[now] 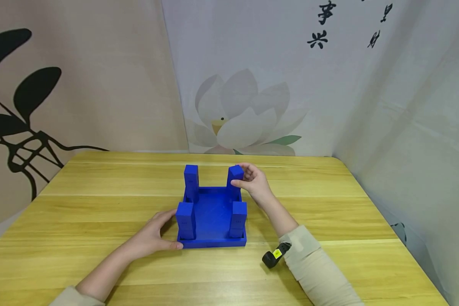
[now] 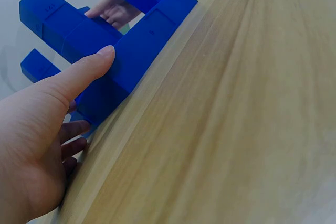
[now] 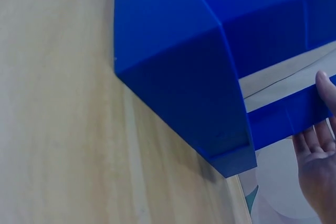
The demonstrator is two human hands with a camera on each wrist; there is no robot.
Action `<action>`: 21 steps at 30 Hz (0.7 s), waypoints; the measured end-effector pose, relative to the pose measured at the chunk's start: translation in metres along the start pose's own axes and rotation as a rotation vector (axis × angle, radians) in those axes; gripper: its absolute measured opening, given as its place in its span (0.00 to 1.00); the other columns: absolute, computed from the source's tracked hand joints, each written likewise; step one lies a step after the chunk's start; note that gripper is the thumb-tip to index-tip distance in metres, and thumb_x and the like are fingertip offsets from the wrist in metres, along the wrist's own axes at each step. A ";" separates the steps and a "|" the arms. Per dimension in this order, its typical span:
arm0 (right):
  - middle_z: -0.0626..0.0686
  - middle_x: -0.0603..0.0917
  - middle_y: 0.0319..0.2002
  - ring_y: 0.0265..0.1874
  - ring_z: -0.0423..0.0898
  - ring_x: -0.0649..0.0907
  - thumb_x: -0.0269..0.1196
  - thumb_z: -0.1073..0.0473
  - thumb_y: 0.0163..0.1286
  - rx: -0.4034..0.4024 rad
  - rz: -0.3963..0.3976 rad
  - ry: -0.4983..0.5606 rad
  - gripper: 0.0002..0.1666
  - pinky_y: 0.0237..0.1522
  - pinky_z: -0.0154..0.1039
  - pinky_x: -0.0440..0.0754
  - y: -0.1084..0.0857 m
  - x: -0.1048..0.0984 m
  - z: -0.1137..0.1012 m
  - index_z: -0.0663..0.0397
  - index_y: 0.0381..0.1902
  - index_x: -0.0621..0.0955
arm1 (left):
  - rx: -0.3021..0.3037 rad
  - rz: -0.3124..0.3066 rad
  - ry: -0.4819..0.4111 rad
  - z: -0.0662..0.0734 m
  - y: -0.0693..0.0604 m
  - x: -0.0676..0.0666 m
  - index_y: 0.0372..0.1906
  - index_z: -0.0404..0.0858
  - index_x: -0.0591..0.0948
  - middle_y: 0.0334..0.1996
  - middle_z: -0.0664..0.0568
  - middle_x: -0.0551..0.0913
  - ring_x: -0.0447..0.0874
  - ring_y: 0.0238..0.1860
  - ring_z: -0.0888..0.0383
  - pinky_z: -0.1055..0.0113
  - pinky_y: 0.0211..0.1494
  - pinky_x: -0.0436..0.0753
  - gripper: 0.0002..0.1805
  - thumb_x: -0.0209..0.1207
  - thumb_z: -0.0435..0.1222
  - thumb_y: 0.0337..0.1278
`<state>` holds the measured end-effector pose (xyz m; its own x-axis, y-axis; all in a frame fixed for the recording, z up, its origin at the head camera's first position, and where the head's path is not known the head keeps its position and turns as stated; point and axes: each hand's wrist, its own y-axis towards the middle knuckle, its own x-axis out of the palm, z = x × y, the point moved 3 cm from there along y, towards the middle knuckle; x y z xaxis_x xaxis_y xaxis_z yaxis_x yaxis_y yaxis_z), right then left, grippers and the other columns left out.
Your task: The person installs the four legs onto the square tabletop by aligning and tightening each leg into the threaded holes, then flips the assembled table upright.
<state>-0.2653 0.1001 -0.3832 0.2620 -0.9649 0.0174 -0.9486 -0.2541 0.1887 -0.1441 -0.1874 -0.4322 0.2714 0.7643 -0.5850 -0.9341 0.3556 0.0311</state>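
A blue square base [image 1: 213, 243] with low walls sits on the table, and a blue post stands upright at each corner. My left hand [image 1: 148, 239] grips the front left corner of the base, thumb on the front wall and fingers along the left side. In the left wrist view the thumb of that hand [image 2: 39, 124] lies against the blue wall. My right hand [image 1: 257, 187] holds the back right post [image 1: 233, 177] near its top, between thumb and fingers. The right wrist view shows this post [image 3: 286, 116] in the fingers too.
A wooden table [image 1: 99, 182] extends around the base. Behind it hangs a printed curtain [image 1: 252, 106] with a lotus and dark characters. A black strap with a yellow mark [image 1: 276, 255] sits at my right cuff.
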 end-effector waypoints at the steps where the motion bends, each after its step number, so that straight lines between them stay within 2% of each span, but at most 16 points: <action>1: 0.53 0.81 0.44 0.42 0.46 0.80 0.67 0.76 0.57 -0.001 0.003 0.000 0.27 0.46 0.36 0.79 0.000 0.000 0.000 0.66 0.55 0.74 | 0.000 -0.002 0.001 0.001 0.000 0.000 0.71 0.32 0.60 0.66 0.35 0.63 0.57 0.66 0.36 0.35 0.62 0.60 0.57 0.74 0.53 0.37; 5: 0.55 0.81 0.47 0.45 0.47 0.80 0.66 0.76 0.57 -0.006 -0.015 0.000 0.28 0.48 0.37 0.78 0.000 -0.001 0.001 0.67 0.57 0.73 | 0.001 -0.008 0.001 0.004 -0.001 -0.002 0.71 0.31 0.60 0.66 0.34 0.62 0.57 0.66 0.35 0.34 0.61 0.61 0.57 0.75 0.51 0.38; 12: 0.63 0.71 0.64 0.63 0.53 0.71 0.63 0.72 0.63 -0.033 -0.146 -0.053 0.35 0.62 0.46 0.69 0.001 -0.007 -0.001 0.63 0.67 0.67 | -0.015 -0.012 -0.004 0.002 -0.001 -0.001 0.72 0.32 0.60 0.67 0.35 0.62 0.56 0.66 0.35 0.34 0.61 0.60 0.57 0.74 0.52 0.38; 17: 0.65 0.69 0.65 0.67 0.52 0.66 0.60 0.70 0.67 -0.079 -0.227 -0.094 0.33 0.66 0.48 0.63 0.005 -0.010 -0.004 0.64 0.69 0.65 | -0.015 -0.014 0.005 0.000 0.000 0.000 0.71 0.31 0.59 0.67 0.34 0.62 0.56 0.66 0.34 0.34 0.61 0.61 0.57 0.74 0.53 0.38; 21: 0.62 0.69 0.65 0.67 0.50 0.66 0.59 0.69 0.68 -0.068 -0.241 -0.132 0.31 0.66 0.46 0.63 0.006 -0.012 -0.006 0.65 0.68 0.66 | -0.023 -0.013 0.005 -0.001 0.000 0.000 0.71 0.31 0.59 0.67 0.34 0.62 0.56 0.66 0.34 0.34 0.61 0.61 0.57 0.74 0.53 0.38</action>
<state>-0.2731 0.1101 -0.3762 0.4490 -0.8784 -0.1637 -0.8463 -0.4768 0.2374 -0.1442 -0.1883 -0.4331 0.2825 0.7569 -0.5893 -0.9356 0.3530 0.0048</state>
